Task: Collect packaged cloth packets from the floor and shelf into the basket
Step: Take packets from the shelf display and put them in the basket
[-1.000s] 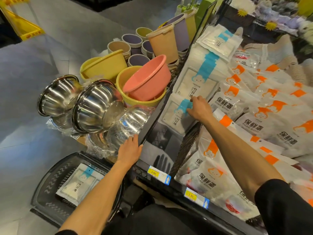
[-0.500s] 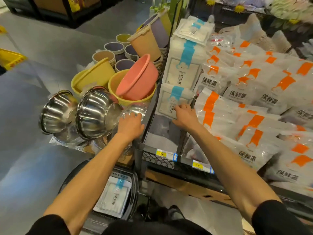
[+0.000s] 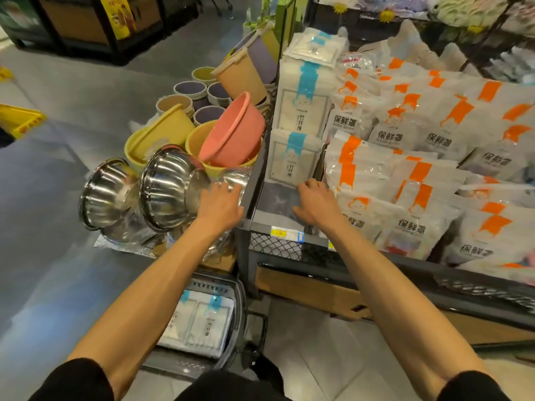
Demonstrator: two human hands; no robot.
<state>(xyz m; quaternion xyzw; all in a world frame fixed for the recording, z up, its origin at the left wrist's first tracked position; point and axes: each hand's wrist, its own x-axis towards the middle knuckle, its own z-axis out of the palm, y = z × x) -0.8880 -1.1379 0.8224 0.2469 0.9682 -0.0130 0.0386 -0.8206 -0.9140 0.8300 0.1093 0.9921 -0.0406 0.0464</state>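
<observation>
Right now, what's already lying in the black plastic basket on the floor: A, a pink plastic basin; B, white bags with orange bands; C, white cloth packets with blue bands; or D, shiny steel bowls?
C: two white cloth packets with blue bands lie flat inside the black plastic basket; nothing else shows in it.

A shop: a yellow price tag (image 3: 278,233) sits on the shelf (image 3: 278,250) edge just below the right hand (image 3: 314,202), rows of identical sealed packets (image 3: 405,131) lie beyond it, and stacked plastic basins (image 3: 231,137) and steel bowls (image 3: 170,186) crowd around the left hand (image 3: 220,204).
</observation>
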